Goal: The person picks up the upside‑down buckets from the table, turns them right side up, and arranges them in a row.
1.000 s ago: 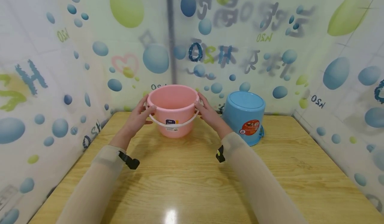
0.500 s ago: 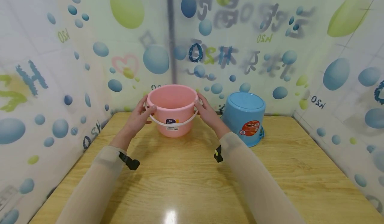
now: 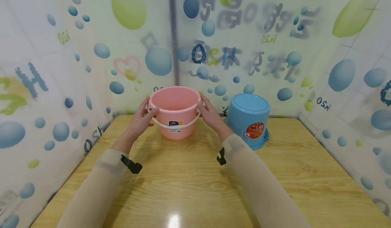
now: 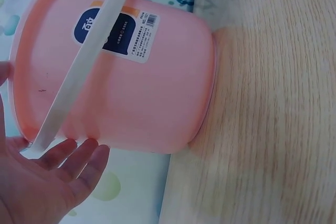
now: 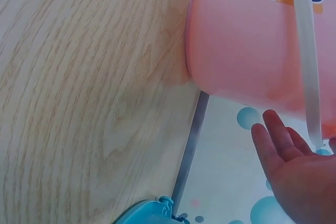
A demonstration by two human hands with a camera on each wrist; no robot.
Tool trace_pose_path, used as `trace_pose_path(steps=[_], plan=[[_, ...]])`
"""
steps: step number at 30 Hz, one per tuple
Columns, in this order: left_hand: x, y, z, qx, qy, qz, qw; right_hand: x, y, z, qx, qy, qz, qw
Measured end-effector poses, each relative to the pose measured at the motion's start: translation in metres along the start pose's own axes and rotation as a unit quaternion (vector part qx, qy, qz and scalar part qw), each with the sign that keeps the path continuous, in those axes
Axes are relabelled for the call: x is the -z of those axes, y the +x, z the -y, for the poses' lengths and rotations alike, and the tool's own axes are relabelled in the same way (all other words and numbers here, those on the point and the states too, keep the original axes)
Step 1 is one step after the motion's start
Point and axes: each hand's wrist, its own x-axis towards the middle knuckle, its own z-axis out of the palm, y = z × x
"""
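Upright near the back of the table is a pink bucket (image 3: 179, 119), its white handle (image 3: 183, 126) hanging across the front below the rim. My left hand (image 3: 141, 119) holds the bucket's left side, thumb at the rim and fingers along the wall. On the opposite side my right hand (image 3: 211, 114) holds the rim, its thumb in front and other fingers farther back. The left wrist view shows the left fingers (image 4: 86, 169) bent against the bucket below the handle. In the right wrist view, the right fingers (image 5: 278, 135) are beside the wall; their contact is partly hidden.
A blue bucket (image 3: 250, 119) stands upside down on the wooden table (image 3: 183, 180), close to my right forearm. Its red label faces forward. Patterned curtains (image 3: 128, 68) with blue and green dots enclose the table at the back and both sides.
The pink bucket and my right hand have shifted very slightly to the left. My left hand keeps nearly the same place, and the blue bucket stays put.
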Motion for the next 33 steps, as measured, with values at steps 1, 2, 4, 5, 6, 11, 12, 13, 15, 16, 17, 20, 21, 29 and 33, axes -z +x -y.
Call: trace_pose_path(steps=[1,2,4,5,6,11,12,13,15,16,17,20,21,29,33], plan=[[0.0,0.0,0.0,0.001,0.0,-0.001,1.0,0.0,0.0,0.0,0.0,-0.002,-0.001,1.0],[0.0,0.0,0.0,0.001,0.001,-0.001,1.0,0.0,-0.001,0.001,0.0,-0.004,-0.001,1.0],[-0.001,0.0,0.0,0.004,0.003,-0.003,1.0,-0.001,-0.001,0.0,0.003,-0.008,-0.006,1.0],[-0.001,-0.001,0.0,0.006,0.004,-0.004,1.0,-0.001,-0.002,-0.001,0.004,-0.011,-0.01,1.0],[-0.001,-0.002,0.0,0.008,0.004,-0.005,0.9999,-0.001,-0.002,-0.001,0.006,-0.014,-0.018,1.0],[-0.002,-0.007,-0.003,0.004,0.027,-0.03,0.9992,0.001,-0.005,0.002,0.02,-0.018,-0.065,0.998],[-0.001,-0.008,-0.004,-0.003,0.031,-0.04,0.9987,0.001,-0.006,0.005,0.023,-0.019,-0.071,0.997],[-0.001,-0.009,-0.005,-0.011,0.036,-0.051,0.998,0.002,-0.007,0.007,0.028,-0.019,-0.074,0.997],[0.001,-0.012,-0.008,-0.028,0.036,-0.068,0.9967,0.004,-0.01,0.014,0.033,-0.022,-0.08,0.996],[0.002,-0.013,-0.009,-0.037,0.035,-0.074,0.9959,0.006,-0.013,0.017,0.036,-0.022,-0.08,0.996],[0.004,-0.015,-0.011,-0.044,0.034,-0.079,0.9953,0.007,-0.015,0.02,0.038,-0.024,-0.081,0.996],[0.008,-0.022,-0.019,-0.06,0.026,-0.088,0.994,0.011,-0.023,0.027,0.046,-0.018,-0.081,0.996],[0.01,-0.024,-0.021,-0.065,0.023,-0.089,0.9936,0.012,-0.025,0.029,0.047,-0.015,-0.077,0.996],[0.014,-0.04,-0.042,-0.099,0.007,-0.085,0.9914,0.022,-0.053,0.034,0.074,-0.019,-0.04,0.996],[0.01,-0.048,-0.051,-0.114,0.018,-0.069,0.9909,0.027,-0.069,0.038,0.085,-0.033,-0.026,0.995]])
